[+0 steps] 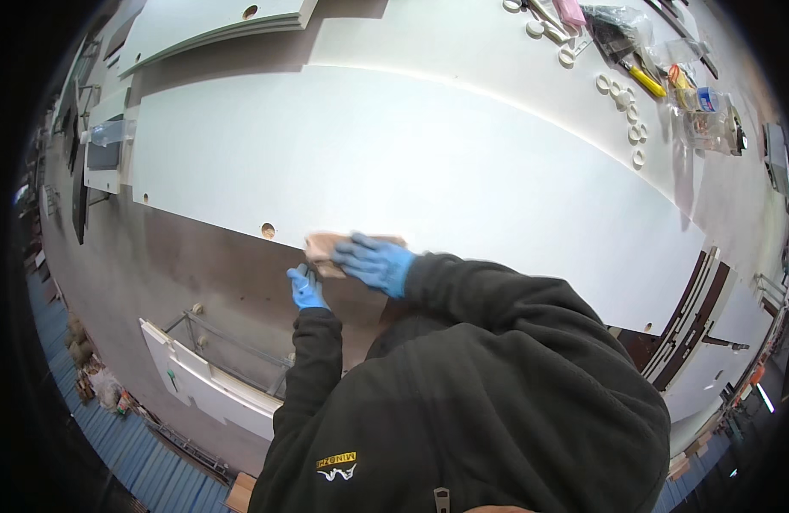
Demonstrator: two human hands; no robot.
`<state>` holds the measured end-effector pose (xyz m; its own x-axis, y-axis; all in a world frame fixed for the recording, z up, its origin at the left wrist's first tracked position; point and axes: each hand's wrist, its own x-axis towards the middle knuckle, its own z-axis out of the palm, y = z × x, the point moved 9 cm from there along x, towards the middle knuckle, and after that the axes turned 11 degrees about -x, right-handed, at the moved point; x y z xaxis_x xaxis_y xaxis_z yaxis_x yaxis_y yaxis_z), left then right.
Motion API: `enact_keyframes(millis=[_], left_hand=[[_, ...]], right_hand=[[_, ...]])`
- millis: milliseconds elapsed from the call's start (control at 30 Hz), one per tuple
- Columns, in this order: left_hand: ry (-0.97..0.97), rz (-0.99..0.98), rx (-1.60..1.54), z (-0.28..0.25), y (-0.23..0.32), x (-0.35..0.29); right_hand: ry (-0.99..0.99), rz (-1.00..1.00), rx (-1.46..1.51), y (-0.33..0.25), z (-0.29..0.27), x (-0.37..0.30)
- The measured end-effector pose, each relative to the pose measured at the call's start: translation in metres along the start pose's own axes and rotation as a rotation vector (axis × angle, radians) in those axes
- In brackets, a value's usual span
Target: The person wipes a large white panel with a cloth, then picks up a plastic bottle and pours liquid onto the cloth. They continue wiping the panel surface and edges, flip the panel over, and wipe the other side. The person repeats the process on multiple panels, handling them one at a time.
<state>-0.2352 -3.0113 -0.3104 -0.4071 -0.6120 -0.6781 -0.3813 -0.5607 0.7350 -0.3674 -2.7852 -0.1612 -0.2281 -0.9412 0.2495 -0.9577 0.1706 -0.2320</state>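
My right hand (373,262), in a blue glove, presses a tan, folded cloth-like pad (322,245) against the near edge of a long white panel (394,154). Motion blurs the pad, so its exact kind is unclear. Just left of it and a little nearer to me is my left hand (307,288), also gloved in blue. Its thumb stands apart from the fingers, whose tips are close to the pad's lower left corner; whether they touch it is unclear. A round hole (268,230) lies in the panel left of both hands.
More white panels (215,26) are stacked at the far left. White rings (623,100), a yellow-handled tool (645,80) and a clear plastic bottle (700,100) lie far right. Panels on edge (685,316) stand at right. A metal-framed rack with white boards (215,376) is at lower left.
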Motion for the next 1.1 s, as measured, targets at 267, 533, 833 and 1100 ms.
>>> enact_keyframes(millis=[267,533,833,1100], left_hand=[[0.205,-0.198,-0.097,-0.036,-0.054,0.016],[0.038,-0.148,0.028,0.009,-0.069,0.025],[0.121,-0.114,0.128,0.016,-0.072,0.008],[0.143,-0.096,0.229,0.036,-0.087,-0.031]], right_hand=[[-0.019,0.107,-0.032,0.058,-0.037,-0.157],[0.175,0.576,-0.477,0.319,-0.097,-0.133],[0.52,1.515,-0.495,0.361,-0.211,-0.428],[0.109,1.943,-0.374,0.383,-0.193,-0.545]])
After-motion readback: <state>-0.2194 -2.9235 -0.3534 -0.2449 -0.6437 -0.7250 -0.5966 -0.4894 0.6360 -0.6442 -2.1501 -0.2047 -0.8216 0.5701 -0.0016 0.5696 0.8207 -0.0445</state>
